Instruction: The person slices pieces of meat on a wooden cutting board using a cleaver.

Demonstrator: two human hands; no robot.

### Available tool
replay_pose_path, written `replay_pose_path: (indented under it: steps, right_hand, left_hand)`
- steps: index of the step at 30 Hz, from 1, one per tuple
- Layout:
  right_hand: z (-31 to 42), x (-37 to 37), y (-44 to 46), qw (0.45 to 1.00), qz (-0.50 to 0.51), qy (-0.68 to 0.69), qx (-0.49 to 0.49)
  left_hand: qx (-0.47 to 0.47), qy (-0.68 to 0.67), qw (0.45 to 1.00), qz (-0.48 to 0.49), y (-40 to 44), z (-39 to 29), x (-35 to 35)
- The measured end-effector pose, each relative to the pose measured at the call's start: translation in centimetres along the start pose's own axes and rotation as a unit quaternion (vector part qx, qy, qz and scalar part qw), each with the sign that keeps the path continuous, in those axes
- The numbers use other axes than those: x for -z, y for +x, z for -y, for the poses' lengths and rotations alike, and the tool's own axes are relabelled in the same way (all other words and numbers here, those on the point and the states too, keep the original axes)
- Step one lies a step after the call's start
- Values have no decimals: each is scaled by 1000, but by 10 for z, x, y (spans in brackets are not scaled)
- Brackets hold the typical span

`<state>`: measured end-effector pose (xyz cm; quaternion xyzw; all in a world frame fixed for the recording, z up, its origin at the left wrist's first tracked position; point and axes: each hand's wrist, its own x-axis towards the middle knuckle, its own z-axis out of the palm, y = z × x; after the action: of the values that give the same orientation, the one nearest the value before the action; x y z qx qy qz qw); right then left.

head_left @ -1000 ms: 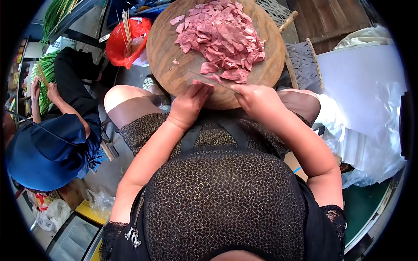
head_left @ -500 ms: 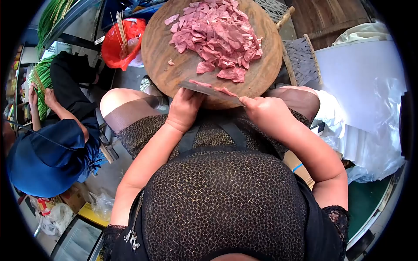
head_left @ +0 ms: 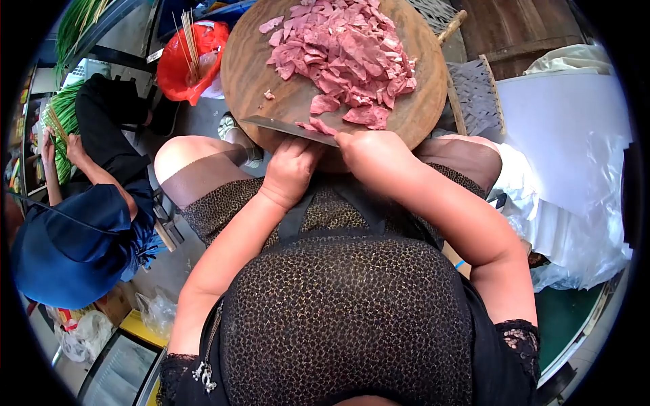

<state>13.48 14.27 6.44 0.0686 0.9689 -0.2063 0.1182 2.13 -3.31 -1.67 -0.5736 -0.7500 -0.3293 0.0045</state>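
Observation:
My right hand (head_left: 374, 153) is wrapped round the handle of a kitchen knife (head_left: 277, 126). Its blade lies across the near edge of a round wooden chopping board (head_left: 247, 68), the tip pointing left. Close behind the blade, my left hand (head_left: 290, 169) has its fingers curled in, and whatever they press on is hidden by the knife and hand. A small meat slice (head_left: 321, 126) rests against the far side of the blade. Beyond it, a heap of sliced pinkish-red meat (head_left: 349, 57) covers the board's middle and far part.
To the left, another person in a dark blue hat (head_left: 68, 243) holds thin sticks (head_left: 57, 125) beside green stalks (head_left: 71, 105). A red bag (head_left: 175, 73) with skewers stands left of the board. White plastic sheeting (head_left: 569, 223) hangs at right, near a woven seat (head_left: 474, 95).
My right hand and the knife have shifted left along the board's near edge, so the blade tip reaches farther left. My left hand stays at nearly the same place.

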Motion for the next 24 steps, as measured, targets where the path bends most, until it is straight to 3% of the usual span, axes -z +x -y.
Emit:
replay_pose_path:
  steps: [2, 3, 6, 9, 12, 17, 24]
  right_hand:
    - [-2, -3, 8, 1000, -30, 4, 0]
    - [-8, 4, 12, 1000, 9, 24, -17]
    - [-18, 2, 8, 987, -122, 69, -72]
    - [-19, 12, -8, 975, -181, 105, -72]
    - [-18, 28, -41, 987, -101, 94, -80]
    - [-16, 21, -80, 992, -85, 64, -62]
    - [-4, 22, -89, 996, -74, 10, -48]
  left_hand:
    - [23, -6, 999, 24, -5, -4, 5]
    - [7, -8, 1000, 28, -3, -7, 10]
    - [-30, -14, 999, 16, 3, -4, 12]
    - [-41, 32, 998, -40, 7, 4, 5]
    - [-56, 14, 997, -46, 12, 4, 4]
    - [-90, 49, 994, -21, 8, 7, 4]
    - [-6, -28, 1000, -6, 6, 5, 2]
